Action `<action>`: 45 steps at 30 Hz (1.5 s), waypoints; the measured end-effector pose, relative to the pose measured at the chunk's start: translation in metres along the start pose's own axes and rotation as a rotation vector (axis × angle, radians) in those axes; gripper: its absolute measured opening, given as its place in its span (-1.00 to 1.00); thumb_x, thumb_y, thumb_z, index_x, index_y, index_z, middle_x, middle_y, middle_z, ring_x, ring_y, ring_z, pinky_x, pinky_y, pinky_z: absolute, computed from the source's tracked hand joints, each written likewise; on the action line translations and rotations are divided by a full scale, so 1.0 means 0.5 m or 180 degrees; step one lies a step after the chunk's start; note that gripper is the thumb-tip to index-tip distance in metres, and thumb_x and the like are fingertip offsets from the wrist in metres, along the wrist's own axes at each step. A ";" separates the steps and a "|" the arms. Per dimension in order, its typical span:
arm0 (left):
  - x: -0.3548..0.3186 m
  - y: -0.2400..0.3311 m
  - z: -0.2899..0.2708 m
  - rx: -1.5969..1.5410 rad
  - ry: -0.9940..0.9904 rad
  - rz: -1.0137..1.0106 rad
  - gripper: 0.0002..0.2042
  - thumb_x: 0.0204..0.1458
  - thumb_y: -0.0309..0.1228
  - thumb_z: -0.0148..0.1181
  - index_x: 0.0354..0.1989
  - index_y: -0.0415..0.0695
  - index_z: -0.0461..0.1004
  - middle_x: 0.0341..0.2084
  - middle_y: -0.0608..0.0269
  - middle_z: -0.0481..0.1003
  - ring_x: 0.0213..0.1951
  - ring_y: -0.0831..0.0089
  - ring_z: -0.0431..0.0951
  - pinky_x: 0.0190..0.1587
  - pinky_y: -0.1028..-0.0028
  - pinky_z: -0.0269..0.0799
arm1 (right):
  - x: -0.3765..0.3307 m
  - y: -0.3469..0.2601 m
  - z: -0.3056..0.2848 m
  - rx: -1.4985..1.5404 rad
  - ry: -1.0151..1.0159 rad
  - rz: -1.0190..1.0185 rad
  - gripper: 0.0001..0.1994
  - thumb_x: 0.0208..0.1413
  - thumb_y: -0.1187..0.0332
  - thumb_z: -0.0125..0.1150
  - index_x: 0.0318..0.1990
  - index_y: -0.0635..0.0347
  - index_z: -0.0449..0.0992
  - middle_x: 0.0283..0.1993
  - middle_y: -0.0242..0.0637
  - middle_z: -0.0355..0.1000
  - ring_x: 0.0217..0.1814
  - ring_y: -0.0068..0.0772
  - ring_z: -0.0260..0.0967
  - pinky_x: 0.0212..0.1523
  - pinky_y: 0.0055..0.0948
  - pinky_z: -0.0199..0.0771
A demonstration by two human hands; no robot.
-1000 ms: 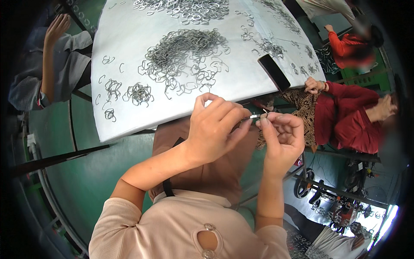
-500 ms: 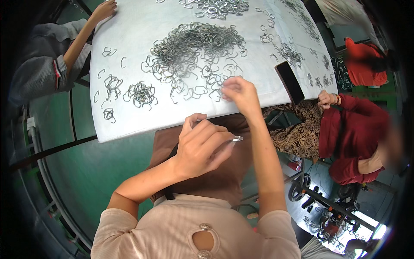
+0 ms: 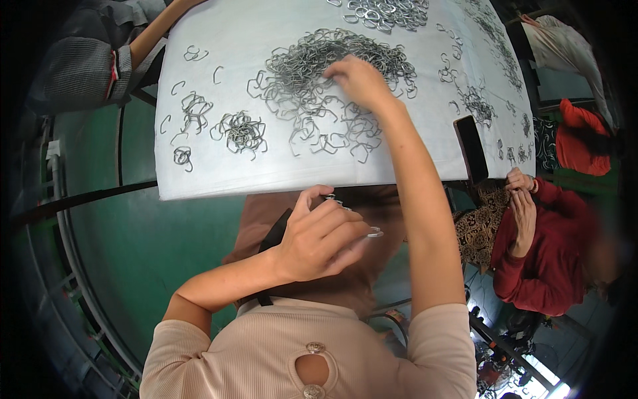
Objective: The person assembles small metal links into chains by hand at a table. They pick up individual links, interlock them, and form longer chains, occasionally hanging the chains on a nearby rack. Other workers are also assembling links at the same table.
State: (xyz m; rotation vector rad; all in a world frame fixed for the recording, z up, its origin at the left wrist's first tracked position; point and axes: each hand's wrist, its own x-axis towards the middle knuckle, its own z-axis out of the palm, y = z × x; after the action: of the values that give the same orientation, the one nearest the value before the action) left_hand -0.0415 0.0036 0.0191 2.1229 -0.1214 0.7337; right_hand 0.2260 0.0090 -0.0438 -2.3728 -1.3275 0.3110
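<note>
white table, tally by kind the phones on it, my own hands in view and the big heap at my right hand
Phone: 1
Left hand and right hand: 2
Big heap of bent metal pieces: 1
Total: 4

Silver-grey links, white table, black phone, beige ribbed top

The person's bare right hand, which met the bare left hand above the lap a second ago, has reached across the white-covered surface to the dense heap of bent grey metal pieces. The dark-red-sleeved co-worker's hands have come together; one was raised before.
</note>
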 end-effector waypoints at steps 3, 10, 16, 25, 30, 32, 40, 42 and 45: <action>-0.007 -0.004 -0.005 0.0032 0.0043 -0.0043 -0.77 -0.29 -0.47 0.36 -0.38 -0.06 0.53 -0.48 0.41 0.50 -0.45 0.47 0.47 -0.05 0.20 0.31 | 0.007 -0.027 -0.035 -0.0112 -0.0031 0.0237 -0.87 0.03 0.33 0.19 -0.25 -0.06 0.60 -0.17 -0.32 0.46 -0.05 -0.19 0.43 -0.06 -0.22 0.43; -0.009 -0.006 -0.010 0.0014 0.0135 -0.0030 -0.78 -0.27 -0.46 0.34 -0.38 -0.07 0.51 -0.46 0.40 0.47 -0.45 0.47 0.45 -0.04 0.19 0.31 | -0.023 -0.052 -0.038 -0.0559 -0.0944 0.0408 -0.86 -0.08 0.29 0.32 -0.36 0.10 0.60 -0.30 -0.17 0.55 -0.17 -0.13 0.50 -0.14 -0.20 0.46; -0.012 -0.008 -0.009 0.0015 0.0155 0.0033 -0.79 -0.25 -0.47 0.33 -0.38 -0.07 0.48 -0.45 0.38 0.45 -0.44 0.47 0.44 -0.03 0.18 0.30 | -0.068 -0.064 -0.025 -0.0409 -0.0176 0.0274 -0.84 -0.06 0.37 0.27 -0.36 0.27 0.55 -0.36 -0.12 0.53 -0.23 -0.17 0.50 -0.19 -0.26 0.45; 0.006 -0.009 -0.001 -0.0040 0.0139 0.0089 -0.84 -0.21 -0.49 0.31 -0.40 -0.07 0.50 -0.50 0.38 0.50 -0.43 0.43 0.47 -0.02 0.21 0.28 | -0.240 -0.112 -0.110 0.1628 0.1238 0.0598 -0.89 -0.03 0.44 0.28 -0.33 0.26 0.57 -0.43 -0.30 0.53 -0.38 -0.50 0.45 -0.33 -0.51 0.39; 0.016 -0.002 0.007 0.0048 0.0196 0.0181 -0.84 -0.21 -0.50 0.31 -0.42 -0.08 0.48 -0.50 0.37 0.48 -0.43 0.42 0.46 -0.04 0.24 0.28 | -0.418 -0.223 -0.190 0.2880 0.1294 0.1148 -0.92 0.02 0.48 0.25 -0.37 0.29 0.49 -0.46 -0.33 0.49 -0.50 -0.68 0.35 -0.53 -0.70 0.22; 0.022 0.002 0.018 -0.0015 0.0256 0.0207 -0.85 -0.22 -0.51 0.31 -0.43 -0.07 0.48 -0.52 0.38 0.47 -0.44 0.42 0.45 -0.04 0.26 0.26 | -0.475 -0.247 -0.186 0.3221 0.1357 0.1312 -0.92 0.05 0.48 0.23 -0.38 0.28 0.46 -0.46 -0.30 0.48 -0.56 -0.71 0.33 -0.62 -0.77 0.14; 0.033 0.014 0.042 -0.0073 0.0098 0.0324 -0.85 -0.20 -0.52 0.30 -0.43 -0.08 0.49 -0.52 0.37 0.48 -0.44 0.43 0.46 -0.02 0.24 0.26 | -0.527 -0.270 -0.138 0.3260 0.1857 0.1759 -0.90 0.08 0.46 0.25 -0.33 0.31 0.47 -0.41 -0.32 0.51 -0.43 -0.67 0.46 -0.51 -0.74 0.31; 0.037 0.017 0.050 -0.0069 0.0101 0.0376 -0.84 -0.21 -0.51 0.31 -0.43 -0.06 0.48 -0.52 0.38 0.47 -0.44 0.43 0.45 -0.02 0.23 0.26 | -0.529 -0.273 -0.137 0.3209 0.2029 0.1704 -0.90 0.08 0.48 0.24 -0.32 0.32 0.47 -0.41 -0.31 0.51 -0.42 -0.66 0.46 -0.49 -0.73 0.33; 0.046 0.021 0.057 -0.0073 0.0065 0.0486 -0.83 -0.20 -0.49 0.32 -0.39 -0.07 0.49 -0.48 0.37 0.48 -0.41 0.41 0.46 0.00 0.23 0.24 | -0.533 -0.283 -0.145 0.3085 0.2243 0.1605 -0.91 0.08 0.52 0.24 -0.32 0.34 0.46 -0.40 -0.30 0.51 -0.40 -0.65 0.46 -0.44 -0.70 0.40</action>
State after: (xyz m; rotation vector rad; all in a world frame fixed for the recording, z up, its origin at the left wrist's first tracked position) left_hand -0.0133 -0.0207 0.0262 2.1004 -0.2820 0.8389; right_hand 0.0063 -0.1692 0.0838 -1.6513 -0.1412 0.1612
